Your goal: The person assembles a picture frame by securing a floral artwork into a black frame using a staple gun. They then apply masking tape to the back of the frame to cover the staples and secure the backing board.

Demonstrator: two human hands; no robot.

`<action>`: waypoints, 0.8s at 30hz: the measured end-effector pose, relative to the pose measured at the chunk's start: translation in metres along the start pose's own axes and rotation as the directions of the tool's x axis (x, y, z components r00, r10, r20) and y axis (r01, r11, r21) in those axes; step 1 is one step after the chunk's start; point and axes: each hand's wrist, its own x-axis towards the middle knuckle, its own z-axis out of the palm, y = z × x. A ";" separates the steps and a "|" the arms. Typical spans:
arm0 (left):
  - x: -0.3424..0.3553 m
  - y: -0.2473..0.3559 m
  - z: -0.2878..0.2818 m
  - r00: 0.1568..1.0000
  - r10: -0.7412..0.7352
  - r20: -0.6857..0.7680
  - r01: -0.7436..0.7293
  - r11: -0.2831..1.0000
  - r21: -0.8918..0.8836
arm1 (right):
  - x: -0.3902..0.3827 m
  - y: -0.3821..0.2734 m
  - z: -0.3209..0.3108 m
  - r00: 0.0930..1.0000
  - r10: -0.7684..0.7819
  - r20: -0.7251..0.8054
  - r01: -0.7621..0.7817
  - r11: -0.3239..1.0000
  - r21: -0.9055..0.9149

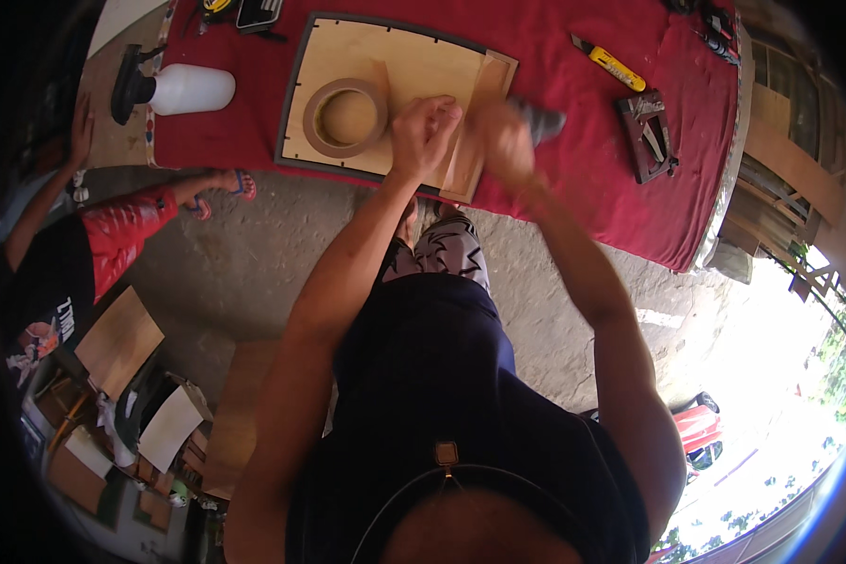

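Observation:
A framed panel (423, 70) lies back side up on the table, with a pale wooden back, a dark rim and small dark tabs along its edges. A strip of brown tape (460, 169) runs along its right end. On the panel's left half a roll of brown tape (316, 122) rests flat. My left hand (426, 136) is over the panel, right of the roll, fingers curled together; what they hold, if anything, is hidden. Over the panel's right edge, my right hand (504, 141) is smeared by motion. A dark grey object (543, 123) shows just beyond it; whether I hold it is unclear.
A red cloth (592, 179) covers the table. On it lie a yellow utility knife (618, 70), a dark staple gun (647, 136) and a white spray bottle (193, 89). Another person (113, 235) is at the left, with a hand on the table's end. Wooden boards (122, 343) stand lower left.

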 end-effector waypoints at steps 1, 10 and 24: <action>0.000 0.001 -0.005 1.000 0.005 -0.020 -0.005 1.000 0.000 | -0.017 -0.038 -0.004 0.994 -0.108 0.032 0.110 0.991 -0.082; -0.001 -0.004 -0.003 1.000 0.003 0.025 -0.004 1.000 0.025 | 0.076 0.023 -0.016 0.995 -0.078 -0.061 0.064 0.978 -0.199; -0.006 -0.005 -0.007 1.000 -0.023 0.014 0.023 0.999 -0.025 | 0.088 0.033 -0.019 0.965 -0.096 -0.244 0.070 0.991 -0.112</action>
